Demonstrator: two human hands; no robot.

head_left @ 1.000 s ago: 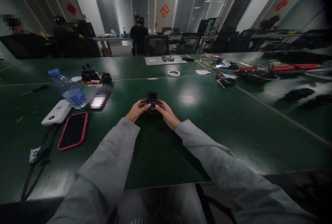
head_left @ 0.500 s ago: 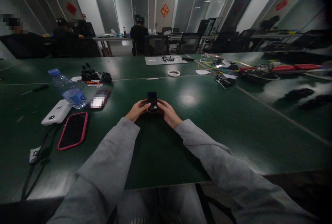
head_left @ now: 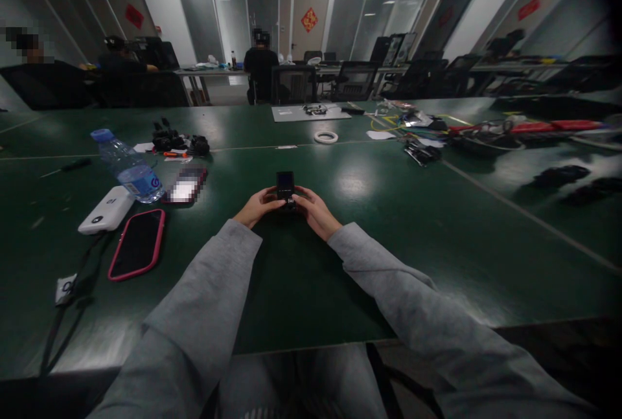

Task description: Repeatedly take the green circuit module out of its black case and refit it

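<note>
Both hands hold a small black device with a screen upright at the middle of the green table. My left hand grips its left side, the thumb lying across the lower front. My right hand is closed on the right side, its thumb near small light-coloured parts low on the device. The dark screen faces me above the thumbs. My fingers hide the sides and part of the bottom. Whether the device touches the table I cannot tell.
To the left are a water bottle, a white power bank with a cable, a red-cased phone and another phone. A tape roll lies beyond my hands. Cables and tools spread right. People sit behind.
My thumbs have shifted lower on the device, the left one reaching further across its front. The device has stayed in about the same place.
</note>
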